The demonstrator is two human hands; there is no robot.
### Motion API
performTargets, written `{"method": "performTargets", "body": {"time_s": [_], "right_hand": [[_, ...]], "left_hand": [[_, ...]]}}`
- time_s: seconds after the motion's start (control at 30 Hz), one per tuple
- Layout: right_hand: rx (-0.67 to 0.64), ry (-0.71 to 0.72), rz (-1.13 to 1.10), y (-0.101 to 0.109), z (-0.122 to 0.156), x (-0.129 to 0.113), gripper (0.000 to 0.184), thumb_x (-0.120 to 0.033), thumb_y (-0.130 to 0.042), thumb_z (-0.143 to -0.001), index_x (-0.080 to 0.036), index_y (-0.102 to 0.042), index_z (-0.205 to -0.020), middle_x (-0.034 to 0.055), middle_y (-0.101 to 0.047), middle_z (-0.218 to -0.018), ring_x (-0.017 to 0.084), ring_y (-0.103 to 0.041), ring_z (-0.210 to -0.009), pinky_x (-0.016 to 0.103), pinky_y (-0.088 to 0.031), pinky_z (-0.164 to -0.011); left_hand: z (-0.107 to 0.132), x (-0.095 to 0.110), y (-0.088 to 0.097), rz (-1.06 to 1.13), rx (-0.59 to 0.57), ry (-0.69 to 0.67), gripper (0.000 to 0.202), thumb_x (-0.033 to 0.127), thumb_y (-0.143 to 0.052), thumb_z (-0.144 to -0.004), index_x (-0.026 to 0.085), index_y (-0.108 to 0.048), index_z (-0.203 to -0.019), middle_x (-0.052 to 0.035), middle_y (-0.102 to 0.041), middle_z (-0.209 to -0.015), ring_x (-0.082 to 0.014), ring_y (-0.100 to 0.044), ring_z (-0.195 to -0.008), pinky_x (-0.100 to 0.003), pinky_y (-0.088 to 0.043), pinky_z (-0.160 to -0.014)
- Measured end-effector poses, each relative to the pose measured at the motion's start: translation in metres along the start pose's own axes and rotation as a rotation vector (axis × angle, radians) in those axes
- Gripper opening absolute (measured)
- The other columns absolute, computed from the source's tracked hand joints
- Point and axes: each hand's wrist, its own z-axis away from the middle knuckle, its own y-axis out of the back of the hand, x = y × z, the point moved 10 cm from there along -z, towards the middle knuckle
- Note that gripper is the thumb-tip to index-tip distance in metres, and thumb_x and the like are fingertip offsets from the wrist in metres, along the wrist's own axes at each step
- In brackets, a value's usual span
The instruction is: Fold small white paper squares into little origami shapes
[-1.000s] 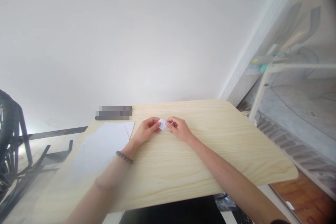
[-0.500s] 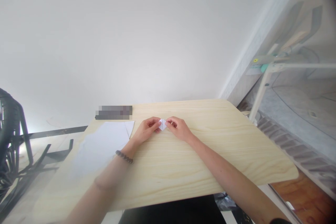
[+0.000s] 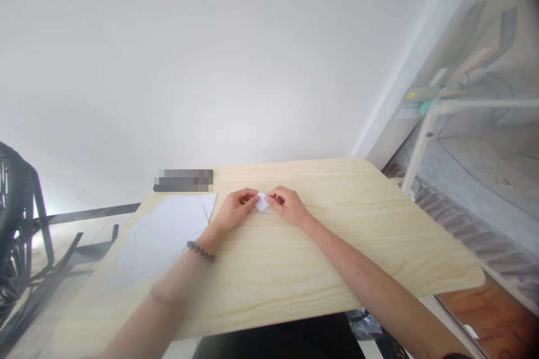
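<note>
A small piece of folded white paper [image 3: 261,202] with a crease down its middle is held between my two hands, over the middle of the wooden table [image 3: 328,247]. My left hand [image 3: 238,206] pinches its left side between thumb and fingers. On the opposite side, the thumb and fingertips of my right hand [image 3: 287,204] grip its right edge. The fingertips hide both side corners of the paper. A dark bead bracelet [image 3: 200,251] circles my left wrist.
Several white sheets of paper [image 3: 164,230] lie spread on the table left of my left hand. Behind them rests a dark, pixelated long object [image 3: 183,180]. A white wall [image 3: 252,67] rises behind the table, and a black chair [image 3: 17,224] stands at far left.
Both hands keep their pinch on the folded paper. The paper's lower point shows slightly more between the fingers, and the hands have barely shifted.
</note>
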Motion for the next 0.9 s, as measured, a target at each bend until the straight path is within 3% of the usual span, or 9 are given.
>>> {"method": "performTargets", "body": {"time_s": [0.2, 0.4, 0.73, 0.9], "right_hand": [[0.010, 0.003, -0.007, -0.0001, 0.0000, -0.0014, 0.018, -0.028, -0.047, -0.079, -0.016, -0.057, -0.070, 0.0015, -0.053, -0.070, 0.008, -0.047, -0.056, 0.020, -0.038, -0.052], [0.032, 0.016, 0.016, 0.0022, 0.0010, -0.0045, 0.018, -0.028, -0.047, -0.079, -0.017, -0.058, -0.071, 0.0018, -0.054, -0.070, 0.008, -0.048, -0.057, 0.021, -0.038, -0.054], [0.040, 0.018, 0.032, 0.0021, 0.0007, -0.0021, 0.015, -0.026, -0.047, -0.078, -0.016, -0.057, -0.071, 0.0012, -0.053, -0.069, 0.009, -0.046, -0.057, 0.021, -0.037, -0.054], [0.041, 0.008, 0.011, 0.0025, 0.0010, -0.0012, 0.015, -0.027, -0.048, -0.078, -0.017, -0.058, -0.073, 0.0019, -0.054, -0.071, 0.009, -0.048, -0.059, 0.021, -0.038, -0.055]], "left_hand": [[0.0002, 0.0034, 0.0019, 0.037, 0.021, -0.018, 0.029, 0.039, -0.048, -0.076, 0.016, -0.058, -0.090, -0.0039, -0.060, -0.080, -0.0120, -0.051, -0.063, -0.023, -0.040, -0.056], [0.0006, 0.0056, 0.0035, 0.011, 0.032, -0.024, 0.027, 0.039, -0.049, -0.076, 0.016, -0.059, -0.085, -0.0027, -0.060, -0.077, -0.0127, -0.052, -0.065, -0.023, -0.040, -0.058], [0.0006, -0.0038, -0.0011, 0.024, -0.002, 0.014, 0.030, 0.042, -0.048, -0.075, 0.016, -0.059, -0.086, -0.0033, -0.061, -0.079, -0.0129, -0.054, -0.062, -0.024, -0.043, -0.059], [0.0010, 0.0038, 0.0038, -0.031, 0.058, -0.013, 0.030, 0.042, -0.048, -0.075, 0.015, -0.059, -0.084, -0.0039, -0.061, -0.079, -0.0152, -0.054, -0.071, -0.024, -0.043, -0.061]]}}
